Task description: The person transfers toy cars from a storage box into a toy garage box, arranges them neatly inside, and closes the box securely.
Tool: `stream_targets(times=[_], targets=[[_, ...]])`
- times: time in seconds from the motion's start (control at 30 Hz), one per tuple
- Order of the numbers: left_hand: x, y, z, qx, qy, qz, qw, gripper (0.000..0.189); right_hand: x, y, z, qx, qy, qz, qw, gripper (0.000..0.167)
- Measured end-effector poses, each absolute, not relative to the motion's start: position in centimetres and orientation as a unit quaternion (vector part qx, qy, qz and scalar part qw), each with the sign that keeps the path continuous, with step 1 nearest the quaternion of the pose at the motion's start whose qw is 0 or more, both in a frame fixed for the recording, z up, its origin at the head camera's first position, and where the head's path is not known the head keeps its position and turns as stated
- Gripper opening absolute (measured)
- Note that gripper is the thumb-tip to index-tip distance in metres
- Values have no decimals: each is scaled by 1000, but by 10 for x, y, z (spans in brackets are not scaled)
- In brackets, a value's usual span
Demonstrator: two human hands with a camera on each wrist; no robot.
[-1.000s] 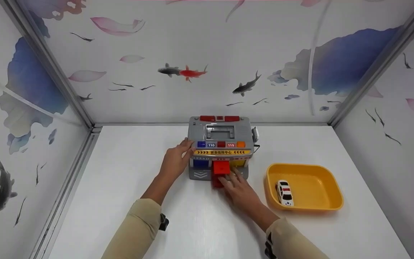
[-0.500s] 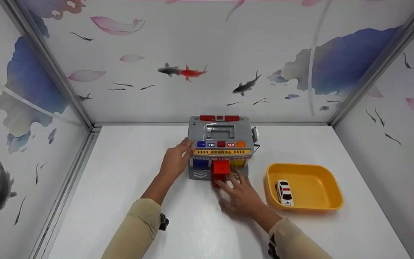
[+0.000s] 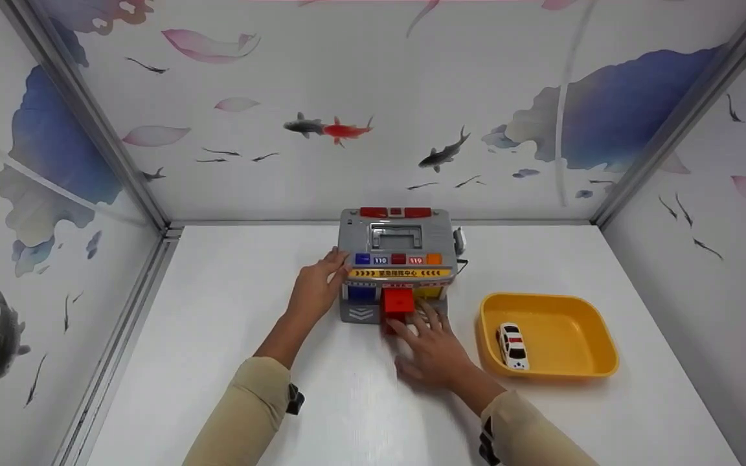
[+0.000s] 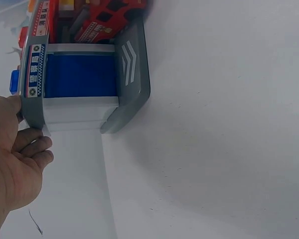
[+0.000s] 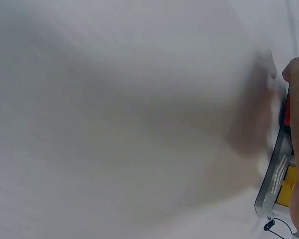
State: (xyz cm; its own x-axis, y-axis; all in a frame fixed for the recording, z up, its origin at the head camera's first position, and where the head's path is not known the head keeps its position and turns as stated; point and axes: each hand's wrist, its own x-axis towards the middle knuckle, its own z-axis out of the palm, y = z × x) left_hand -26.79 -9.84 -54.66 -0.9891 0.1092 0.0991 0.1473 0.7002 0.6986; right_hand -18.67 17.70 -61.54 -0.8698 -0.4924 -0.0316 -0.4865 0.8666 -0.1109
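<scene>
A grey toy rescue station stands on the table against the back wall. My left hand grips its roof's left edge, thumb above and fingers curled below in the left wrist view. The blue door is down, and the red door of the middle bay sticks out raised. Under it a red toy car lies tilted at the bay mouth. My right hand has its fingers spread, fingertips right at the car and before the yellow door. Part of the car is hidden.
A yellow tray stands to the right of the station, with a white toy police car along its left side. Printed panels enclose the white table at the back and both sides. A small handset hangs on the station's right side.
My right hand has shifted slightly right and its thumb has come away from the car. The red car sits slightly deeper under the raised door. My left hand has stayed put.
</scene>
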Motion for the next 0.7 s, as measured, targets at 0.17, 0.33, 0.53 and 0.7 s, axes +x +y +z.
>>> stream_targets(times=[0.17, 0.33, 0.53, 0.7], targets=[[-268, -99, -548, -73, -922, -380, 25, 55, -188, 179, -616, -246, 968, -44, 22, 73], [-268, -99, -548, -71, -921, -382, 25, 55, -190, 182, -616, -247, 968, -36, 14, 75], [-268, -99, -547, -70, -921, -382, 23, 55, -191, 185, -616, -259, 964, -43, 29, 76], [-268, -99, -547, -69, -921, -383, 24, 54, -192, 188, -615, -276, 959, -60, 29, 74]])
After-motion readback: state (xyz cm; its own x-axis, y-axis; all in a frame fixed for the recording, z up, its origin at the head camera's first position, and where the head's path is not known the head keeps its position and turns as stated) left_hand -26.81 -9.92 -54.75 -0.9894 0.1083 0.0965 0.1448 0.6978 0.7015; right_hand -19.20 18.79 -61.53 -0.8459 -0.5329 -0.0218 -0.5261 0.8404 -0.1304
